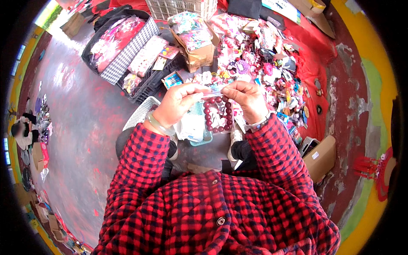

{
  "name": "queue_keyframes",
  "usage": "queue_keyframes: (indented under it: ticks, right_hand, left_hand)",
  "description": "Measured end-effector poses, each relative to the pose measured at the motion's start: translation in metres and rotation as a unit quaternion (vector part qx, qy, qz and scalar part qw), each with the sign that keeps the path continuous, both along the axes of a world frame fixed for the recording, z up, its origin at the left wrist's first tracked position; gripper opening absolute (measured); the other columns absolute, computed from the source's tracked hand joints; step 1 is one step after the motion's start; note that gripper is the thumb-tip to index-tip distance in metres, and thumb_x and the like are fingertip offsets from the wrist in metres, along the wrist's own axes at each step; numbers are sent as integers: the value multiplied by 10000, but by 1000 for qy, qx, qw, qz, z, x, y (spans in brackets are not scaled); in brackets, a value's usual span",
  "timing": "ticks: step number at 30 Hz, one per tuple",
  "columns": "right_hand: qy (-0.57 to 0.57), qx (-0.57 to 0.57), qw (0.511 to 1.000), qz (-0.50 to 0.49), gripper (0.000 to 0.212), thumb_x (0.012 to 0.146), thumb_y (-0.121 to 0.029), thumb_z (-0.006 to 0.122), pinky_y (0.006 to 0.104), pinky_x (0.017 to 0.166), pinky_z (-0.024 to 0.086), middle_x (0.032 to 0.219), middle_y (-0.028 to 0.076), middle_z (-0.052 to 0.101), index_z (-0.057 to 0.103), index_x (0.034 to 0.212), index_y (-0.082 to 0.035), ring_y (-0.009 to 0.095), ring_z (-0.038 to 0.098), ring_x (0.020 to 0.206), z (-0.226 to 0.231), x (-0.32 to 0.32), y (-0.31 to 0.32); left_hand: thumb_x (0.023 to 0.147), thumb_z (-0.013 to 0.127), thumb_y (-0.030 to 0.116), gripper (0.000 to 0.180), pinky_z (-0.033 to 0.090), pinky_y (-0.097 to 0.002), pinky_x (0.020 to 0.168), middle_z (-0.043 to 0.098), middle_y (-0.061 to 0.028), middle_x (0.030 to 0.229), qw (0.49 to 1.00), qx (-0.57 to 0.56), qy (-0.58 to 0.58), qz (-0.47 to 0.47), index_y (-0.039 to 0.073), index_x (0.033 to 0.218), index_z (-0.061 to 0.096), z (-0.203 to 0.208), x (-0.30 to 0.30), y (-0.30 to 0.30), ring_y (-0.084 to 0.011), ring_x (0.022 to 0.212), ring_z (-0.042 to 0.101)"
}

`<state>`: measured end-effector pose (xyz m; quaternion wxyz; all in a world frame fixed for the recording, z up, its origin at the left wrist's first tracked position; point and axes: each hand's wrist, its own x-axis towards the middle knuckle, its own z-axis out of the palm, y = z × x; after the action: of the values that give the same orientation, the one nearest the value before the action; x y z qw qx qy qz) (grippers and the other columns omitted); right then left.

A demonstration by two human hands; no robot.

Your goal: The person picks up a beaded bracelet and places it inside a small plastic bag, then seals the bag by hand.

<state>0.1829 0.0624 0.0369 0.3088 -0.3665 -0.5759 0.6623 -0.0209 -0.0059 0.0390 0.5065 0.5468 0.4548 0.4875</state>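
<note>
A dark red bead bracelet (208,115) lies in a small clear plastic bag (219,111), which hangs between my two hands. My left hand (176,104) pinches the bag's top edge at its left corner, thumb against the fingers. At the right corner of the same edge, my right hand (247,100) pinches it in the same way. Below and behind the bag stands a light blue plastic basket (201,143) with white packets (190,127) in it. A white perforated basket (142,111) is just left of my left wrist.
Hair accessories and trinkets (272,72) are heaped on a red cloth (312,91) at the right. Ahead are an open cardboard box (199,57), a houndstooth bag (127,55) and a black crate (155,78). Another person (23,131) sits at the far left.
</note>
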Motion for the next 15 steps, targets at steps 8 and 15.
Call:
queue_keyframes:
  ticks: [8,15]
  right_hand:
    - [35,-27,997,-58,110,768,-77,653,225,678,432,766,61,640,667,828,13,104,565,717,-5,-4,-2]
    - [71,-23,993,-88,94,768,-83,654,220,688,422,757,55,637,659,785,9,92,556,717,2,-8,-9]
  left_hand:
    - [861,579,151,193,414,-206,702,616,-7,829,999,-15,-8,38,-18,940,630,-7,9,3,-56,771,524]
    - [846,595,141,176,407,-202,619,609,10,718,993,24,68,89,-25,857,653,-6,9,0,-43,667,504]
